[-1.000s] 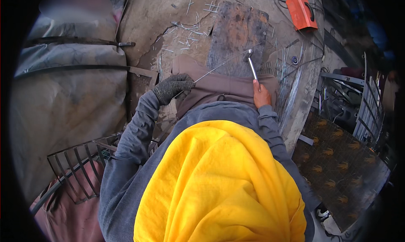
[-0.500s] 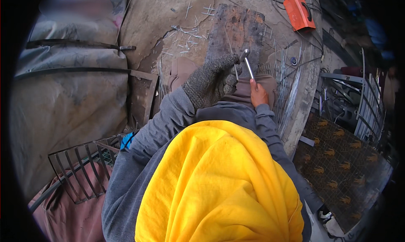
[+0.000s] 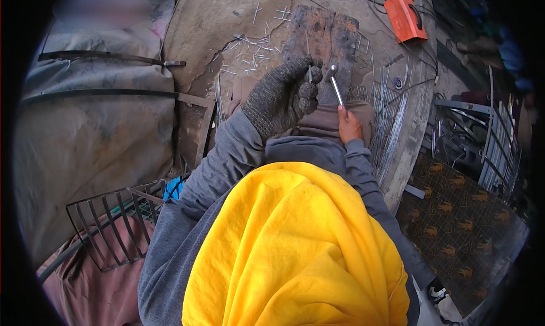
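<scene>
My left hand (image 3: 284,96), in a dark grey knitted glove, is closed round a thin metal rod (image 3: 310,74) above my lap. The rod's upper end shows between thumb and fingers; the glove hides the rest. Bare and closed, my right hand (image 3: 350,127) grips a shiny metal tool (image 3: 337,90) with a straight shank and a short head across its top, like a small hammer. The tool's head stands just right of the gloved fingers, apart from them. Beyond both hands lies a worn, dark wooden board (image 3: 326,33).
Short cut metal rods (image 3: 258,45) are scattered left of the board. Long thin rods (image 3: 392,110) lie to the right. An orange box with a black handle (image 3: 405,19) stands at the far right near cables. A black metal grille (image 3: 110,229) is at lower left, a patterned panel (image 3: 454,218) at right.
My left hand has drawn back slightly left, away from the tool, and the rod in it shows shorter. The right hand with the tool has barely moved.
</scene>
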The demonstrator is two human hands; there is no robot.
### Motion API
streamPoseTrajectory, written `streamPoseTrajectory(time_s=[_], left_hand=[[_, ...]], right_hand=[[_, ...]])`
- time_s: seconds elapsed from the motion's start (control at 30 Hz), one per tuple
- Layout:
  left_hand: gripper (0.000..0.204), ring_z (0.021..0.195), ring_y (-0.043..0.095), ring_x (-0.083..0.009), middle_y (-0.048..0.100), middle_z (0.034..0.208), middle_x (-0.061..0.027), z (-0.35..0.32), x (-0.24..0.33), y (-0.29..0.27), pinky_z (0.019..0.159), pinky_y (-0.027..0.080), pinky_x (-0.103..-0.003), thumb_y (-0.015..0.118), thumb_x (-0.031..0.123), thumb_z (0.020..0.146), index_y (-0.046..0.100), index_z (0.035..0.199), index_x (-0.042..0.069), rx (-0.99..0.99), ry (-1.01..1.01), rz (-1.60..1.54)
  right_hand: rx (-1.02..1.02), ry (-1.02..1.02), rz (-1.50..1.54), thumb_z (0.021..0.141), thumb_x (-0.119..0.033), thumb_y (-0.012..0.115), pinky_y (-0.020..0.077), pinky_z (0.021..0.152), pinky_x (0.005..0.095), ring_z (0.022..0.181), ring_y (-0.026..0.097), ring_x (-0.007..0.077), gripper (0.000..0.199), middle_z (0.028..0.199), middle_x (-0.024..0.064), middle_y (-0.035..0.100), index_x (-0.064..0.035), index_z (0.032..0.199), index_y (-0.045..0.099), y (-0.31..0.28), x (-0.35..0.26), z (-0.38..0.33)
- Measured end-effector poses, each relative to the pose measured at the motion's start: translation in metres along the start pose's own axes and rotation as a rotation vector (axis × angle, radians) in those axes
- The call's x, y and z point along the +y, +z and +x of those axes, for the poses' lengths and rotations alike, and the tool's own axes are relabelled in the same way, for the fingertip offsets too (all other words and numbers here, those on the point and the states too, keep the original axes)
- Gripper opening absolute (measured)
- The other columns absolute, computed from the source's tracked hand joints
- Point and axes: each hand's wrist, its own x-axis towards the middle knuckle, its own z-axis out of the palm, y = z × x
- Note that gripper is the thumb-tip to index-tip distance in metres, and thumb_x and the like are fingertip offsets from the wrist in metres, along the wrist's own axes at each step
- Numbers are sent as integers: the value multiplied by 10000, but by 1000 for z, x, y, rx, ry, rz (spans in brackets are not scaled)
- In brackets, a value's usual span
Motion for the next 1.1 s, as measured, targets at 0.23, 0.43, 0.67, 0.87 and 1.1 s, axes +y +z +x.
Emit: streamPoseTrajectory(time_s=[0.23, 0.43, 0.67, 0.87, 1.1], left_hand=[[342, 706, 614, -109, 662, 898, -5, -1, 6, -2, 623, 503, -290, 426, 267, 1022, 547, 1216, 12, -48, -3, -13], [377, 673, 570, -102, 641, 882, 2, -2, 7, 5, 605, 473, -281, 442, 271, 1012, 502, 1269, 1, -38, 9, -23], [390, 662, 553, -101, 633, 876, 4, -5, 6, 6, 592, 457, -278, 439, 259, 1008, 478, 1295, -1, -25, 19, -27], [396, 667, 555, -103, 646, 880, 0, -6, 6, 5, 589, 450, -272, 443, 250, 1004, 478, 1304, -5, -40, 14, -45], [407, 671, 558, -108, 648, 872, -5, -7, 5, 2, 594, 452, -271, 445, 233, 993, 460, 1315, -16, -53, 5, -55]], right_hand=[[-4, 3, -3, 915, -683, 336, 433, 838, 529, 969, 572, 491, 729, 983, 285, 629, -12, 906, 620, -1, -2, 0], [-12, 9, -12, 914, -685, 336, 434, 844, 527, 978, 572, 491, 737, 991, 290, 628, -5, 919, 619, -1, -3, 0], [-31, 26, -28, 915, -687, 321, 435, 866, 521, 1001, 572, 488, 750, 1015, 290, 629, -5, 954, 629, -2, -3, 1], [-25, 16, -33, 920, -679, 323, 435, 870, 524, 1003, 570, 493, 748, 1014, 300, 625, 3, 959, 627, -2, -4, 0], [-35, 18, -34, 922, -674, 329, 436, 869, 524, 1006, 569, 495, 746, 1018, 304, 623, 8, 965, 627, -2, -3, 2]])
